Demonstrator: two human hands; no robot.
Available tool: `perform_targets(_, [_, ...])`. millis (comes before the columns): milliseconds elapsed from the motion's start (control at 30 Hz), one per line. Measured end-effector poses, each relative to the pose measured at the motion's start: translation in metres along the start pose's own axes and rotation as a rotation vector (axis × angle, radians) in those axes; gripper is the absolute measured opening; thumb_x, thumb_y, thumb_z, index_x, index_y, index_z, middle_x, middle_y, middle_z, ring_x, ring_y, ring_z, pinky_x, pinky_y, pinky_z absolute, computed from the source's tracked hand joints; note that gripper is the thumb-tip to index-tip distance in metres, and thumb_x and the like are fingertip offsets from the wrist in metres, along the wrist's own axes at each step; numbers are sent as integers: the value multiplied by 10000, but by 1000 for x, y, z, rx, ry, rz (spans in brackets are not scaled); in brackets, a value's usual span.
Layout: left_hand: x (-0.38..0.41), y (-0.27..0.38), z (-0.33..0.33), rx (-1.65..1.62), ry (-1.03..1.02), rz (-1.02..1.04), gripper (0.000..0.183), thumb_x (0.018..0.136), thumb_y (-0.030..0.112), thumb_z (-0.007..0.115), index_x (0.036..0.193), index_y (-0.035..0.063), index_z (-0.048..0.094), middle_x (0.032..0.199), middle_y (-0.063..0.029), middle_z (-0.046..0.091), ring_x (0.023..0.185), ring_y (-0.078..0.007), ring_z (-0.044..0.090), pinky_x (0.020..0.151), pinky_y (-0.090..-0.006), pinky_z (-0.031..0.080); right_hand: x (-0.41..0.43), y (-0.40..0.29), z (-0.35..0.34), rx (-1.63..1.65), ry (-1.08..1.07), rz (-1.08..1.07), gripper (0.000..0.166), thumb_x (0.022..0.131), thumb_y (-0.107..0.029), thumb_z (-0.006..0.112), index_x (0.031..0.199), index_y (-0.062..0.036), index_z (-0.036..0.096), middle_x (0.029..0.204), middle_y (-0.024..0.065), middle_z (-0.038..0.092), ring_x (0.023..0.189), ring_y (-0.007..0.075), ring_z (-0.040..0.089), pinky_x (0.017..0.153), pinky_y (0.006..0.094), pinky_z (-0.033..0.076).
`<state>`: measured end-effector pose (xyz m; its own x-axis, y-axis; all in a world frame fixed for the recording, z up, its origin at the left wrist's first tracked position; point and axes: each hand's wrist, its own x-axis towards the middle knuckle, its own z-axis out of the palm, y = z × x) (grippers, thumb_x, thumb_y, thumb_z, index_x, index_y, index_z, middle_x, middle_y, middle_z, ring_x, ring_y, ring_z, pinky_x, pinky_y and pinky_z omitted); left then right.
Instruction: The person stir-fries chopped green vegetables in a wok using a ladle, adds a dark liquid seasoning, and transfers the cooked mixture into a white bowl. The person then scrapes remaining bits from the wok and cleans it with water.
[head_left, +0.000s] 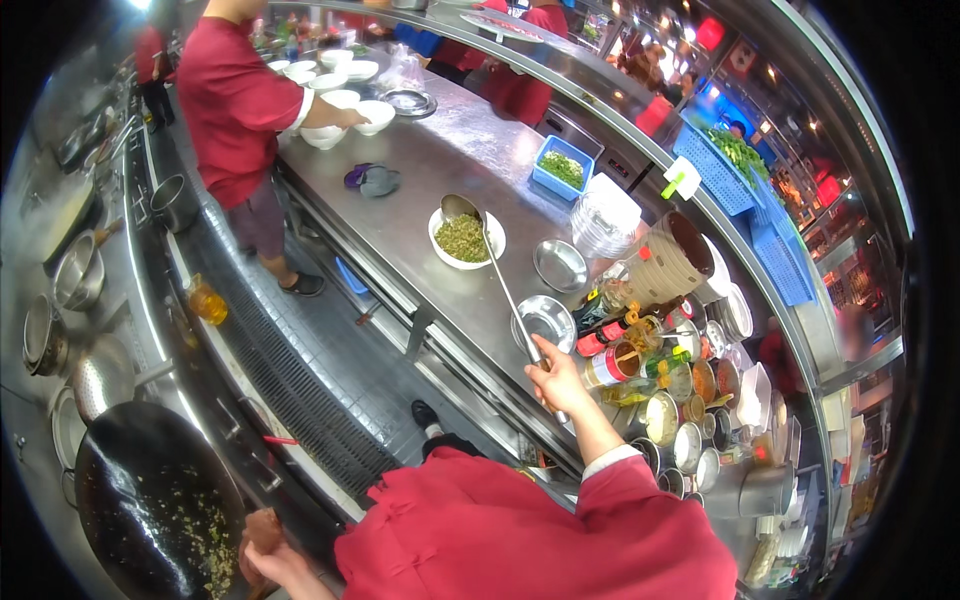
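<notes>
My right hand (556, 381) grips the handle of a long metal ladle (498, 274) above the steel counter. The ladle's head rests at the far rim of a white bowl (496, 253), which holds chopped green food (463, 240). At the lower left, my left hand (276, 561) is closed around a brown handle (264, 527) at the edge of a black wok (127, 480). Bits of green and pale food (210, 536) cling to the wok's inside. Close to my right hand lies a shallow steel dish (545, 324), partly behind the ladle handle.
Sauce bottles (600, 337) and seasoning tubs (661, 420) crowd the right side. A blue basket (541, 176) of chopped greens stands farther back. A co-worker (232, 112) in red reaches towards white bowls (373, 118). Across the aisle, a pot (174, 202) and an oil container (206, 300) line the stove.
</notes>
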<state>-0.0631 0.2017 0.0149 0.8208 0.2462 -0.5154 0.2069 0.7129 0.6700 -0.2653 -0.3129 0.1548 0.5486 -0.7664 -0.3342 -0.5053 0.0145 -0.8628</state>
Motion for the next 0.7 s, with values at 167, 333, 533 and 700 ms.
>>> perform_targets(167, [4,0,-7,7,30,-1,413,913,264,477,1213,-2,576,1213,-151,621,1114,-308,613,963,-431,520,10,39,-3,-325,154,-231,635,844,-97,651,1442,-98,439,817,141,657,619,198,604,616,316,497])
perform_targets(333, [4,0,-5,24,14,2,423,915,277,475,1220,1,574,1228,-148,614,1131,-307,606,966,-429,517,7,47,-7,-376,205,-280,643,836,-102,662,1440,-97,440,898,176,677,685,219,624,710,306,496])
perform_targets(533, [13,0,-13,-4,55,15,433,916,278,467,1237,4,562,1246,-149,602,1149,-310,596,976,-442,513,0,32,-6,-47,110,-16,644,886,-82,628,1482,-127,390,769,70,605,586,140,559,540,297,468])
perform_targets(700, [1,1,-4,0,58,0,427,913,276,470,1232,6,560,1253,-148,595,1161,-307,587,977,-444,511,-13,0,-17,839,-221,102,576,953,-136,559,1485,-130,338,764,21,472,500,85,422,415,229,379])
